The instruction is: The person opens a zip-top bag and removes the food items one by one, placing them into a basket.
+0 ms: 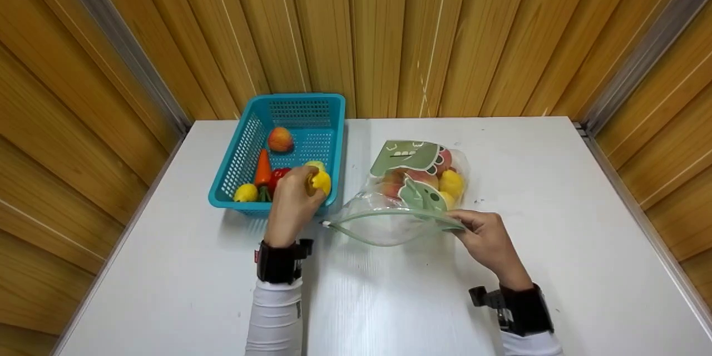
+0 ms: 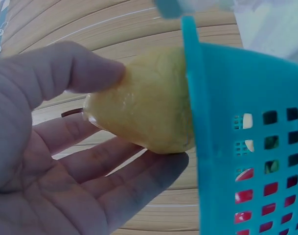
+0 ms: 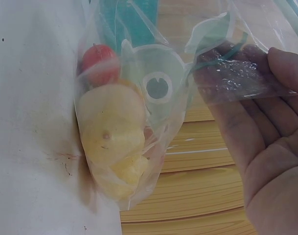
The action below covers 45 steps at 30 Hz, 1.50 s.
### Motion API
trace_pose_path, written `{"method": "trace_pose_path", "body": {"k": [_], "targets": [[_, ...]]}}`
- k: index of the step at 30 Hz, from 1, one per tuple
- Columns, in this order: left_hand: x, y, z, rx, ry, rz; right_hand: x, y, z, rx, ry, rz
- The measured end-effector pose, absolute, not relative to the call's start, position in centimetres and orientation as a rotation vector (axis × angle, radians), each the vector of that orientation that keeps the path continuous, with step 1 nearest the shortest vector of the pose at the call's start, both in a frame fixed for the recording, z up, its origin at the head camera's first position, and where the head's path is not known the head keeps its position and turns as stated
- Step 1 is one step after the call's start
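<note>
My left hand [image 1: 297, 194] pinches a yellow pear [image 1: 321, 182] just above the near right corner of a teal basket [image 1: 334, 101]. In the left wrist view the pear [image 2: 144, 105] sits between thumb and fingers [image 2: 139, 178] beside the basket wall [image 2: 212, 122]. My right hand [image 1: 479, 229] holds the rim of a clear zip bag [image 1: 389, 219] printed with a green dinosaur, keeping its mouth open toward me. Inside the bag [image 3: 139, 63] lie a yellow fruit [image 3: 112, 122] and a red fruit [image 3: 101, 62].
The basket holds a peach [image 1: 280, 139], a carrot [image 1: 262, 168], a red pepper [image 1: 276, 176] and a lemon [image 1: 245, 193]. All sit on a white table [image 1: 556, 189] with wooden slat walls on three sides.
</note>
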<state>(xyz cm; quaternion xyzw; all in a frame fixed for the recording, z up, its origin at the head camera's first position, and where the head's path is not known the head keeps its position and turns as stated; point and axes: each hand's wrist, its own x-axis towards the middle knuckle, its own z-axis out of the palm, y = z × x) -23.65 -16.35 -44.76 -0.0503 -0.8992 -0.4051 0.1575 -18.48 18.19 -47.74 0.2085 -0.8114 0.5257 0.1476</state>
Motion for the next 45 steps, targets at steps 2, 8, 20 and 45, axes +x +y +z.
{"method": "trace_pose_path", "body": {"k": [2,8,20,45], "targets": [[-23.8,-16.4,-45.0,-0.117,-2.599,-1.161,-18.5,18.2,-47.7,0.601,-2.335,1.511],[-24.4,-16.5,-45.8,-0.043,-2.662,-1.148,-18.4,18.2,-47.6,0.592,-2.343,1.484],[-24.7,-16.2,-46.6,-0.058,-2.736,-1.002,-18.4,18.1,-47.6,0.592,-2.340,1.479],[-24.1,-14.6,-45.5,-0.135,-2.534,-0.898,-18.3,18.1,-47.6,0.579,-2.339,1.524]]}}
